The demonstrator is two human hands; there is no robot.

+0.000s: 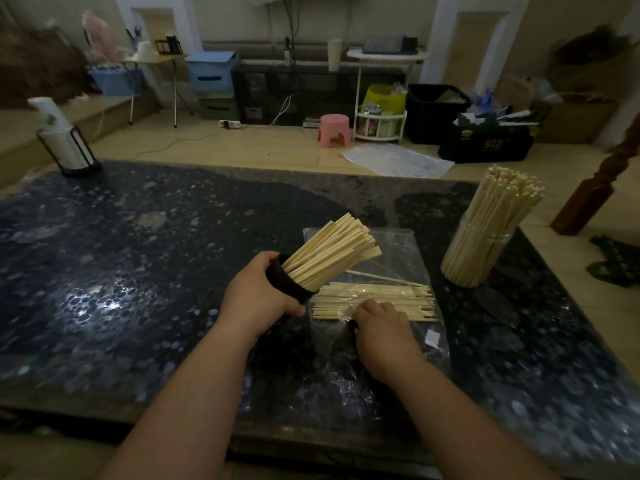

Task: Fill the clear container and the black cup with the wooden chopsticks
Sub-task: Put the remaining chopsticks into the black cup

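My left hand grips the black cup, tilted to the right and packed with wooden chopsticks that fan out of its mouth. Just right of it, loose chopsticks lie flat on a clear plastic bag. My right hand rests on the near ends of these loose chopsticks, its fingers curled over them. The clear container stands upright at the right of the table, filled with a dense bundle of chopsticks.
The dark speckled table fills the view. A paper-towel roll in a black stand stands at its far left corner. A wooden post rises beyond the right edge. The floor behind holds a pink stool, boxes and bags.
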